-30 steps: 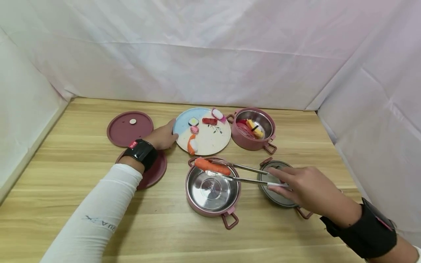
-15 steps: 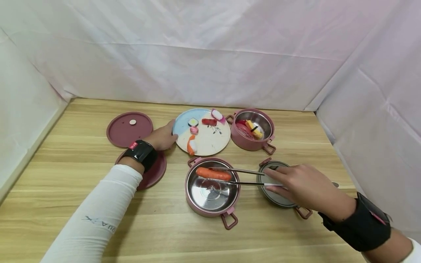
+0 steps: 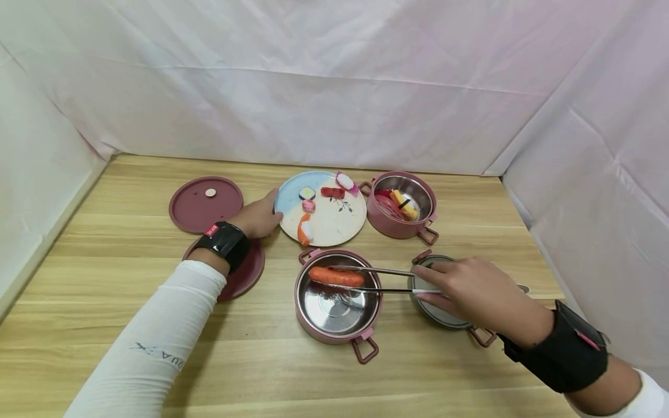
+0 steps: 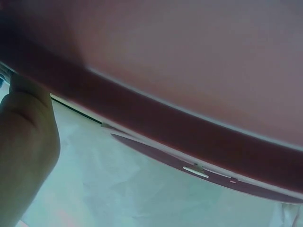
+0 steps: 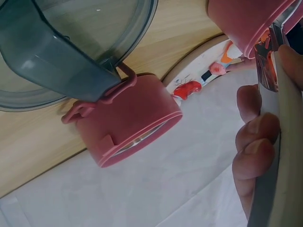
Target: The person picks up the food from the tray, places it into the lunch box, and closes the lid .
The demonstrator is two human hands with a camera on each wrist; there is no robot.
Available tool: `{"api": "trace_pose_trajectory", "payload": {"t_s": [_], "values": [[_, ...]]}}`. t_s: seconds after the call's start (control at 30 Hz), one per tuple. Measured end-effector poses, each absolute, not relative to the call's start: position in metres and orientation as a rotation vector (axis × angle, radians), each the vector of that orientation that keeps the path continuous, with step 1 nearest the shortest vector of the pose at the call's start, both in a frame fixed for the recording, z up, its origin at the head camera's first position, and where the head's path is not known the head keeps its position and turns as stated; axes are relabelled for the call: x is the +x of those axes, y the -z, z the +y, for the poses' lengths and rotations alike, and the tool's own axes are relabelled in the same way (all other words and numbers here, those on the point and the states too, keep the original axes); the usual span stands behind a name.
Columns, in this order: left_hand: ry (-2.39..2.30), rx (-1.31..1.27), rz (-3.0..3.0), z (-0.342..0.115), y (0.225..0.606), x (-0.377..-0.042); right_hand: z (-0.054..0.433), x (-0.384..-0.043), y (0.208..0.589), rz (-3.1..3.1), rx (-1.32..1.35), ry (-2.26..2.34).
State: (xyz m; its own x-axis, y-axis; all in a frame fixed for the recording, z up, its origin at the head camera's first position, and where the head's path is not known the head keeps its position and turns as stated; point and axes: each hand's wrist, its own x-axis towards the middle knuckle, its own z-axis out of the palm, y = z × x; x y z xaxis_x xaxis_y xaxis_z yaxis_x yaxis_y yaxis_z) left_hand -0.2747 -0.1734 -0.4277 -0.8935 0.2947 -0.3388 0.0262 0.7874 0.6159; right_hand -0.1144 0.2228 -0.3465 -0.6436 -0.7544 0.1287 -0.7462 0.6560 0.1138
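My right hand [image 3: 470, 290] grips metal tongs [image 3: 389, 289] by their white handles, also at the edge of the right wrist view. Between the tong tips lies an orange-red sausage [image 3: 334, 277], inside the far part of the pink steel-lined pot [image 3: 337, 339] at the front. Whether it touches the pot's bottom I cannot tell. At the back, the left hand [image 3: 259, 216] holds the left rim of a round blue-and-cream plate [image 3: 334, 223]. On that plate sit small food pieces: a sushi roll [image 3: 307, 193], a pink ball [image 3: 309, 206], an orange-and-white piece [image 3: 305, 230] and a red piece [image 3: 333, 192].
A second pink pot [image 3: 399, 223] with food pieces stands right of the plate. Under my right hand is a grey see-through lid [image 3: 436, 313]. Two dark red round lids lie at left, one far [image 3: 198, 212] and one nearer [image 3: 245, 281], partly beneath the left wrist.
My right hand has moved left and the tongs have lowered the sausage from the pot's far rim to inside the pot. The left hand stays at the plate's rim.
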Motion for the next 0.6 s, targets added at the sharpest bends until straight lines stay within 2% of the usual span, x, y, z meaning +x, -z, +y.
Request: {"api": "trace_pose_trajectory", "payload": {"t_s": [0.6], "values": [[-0.848,0.236,2.568,-0.1729,0.4253,-0.2718,0.2231,-0.1122,0.3497,-2.691,1.220,0.050]]}}
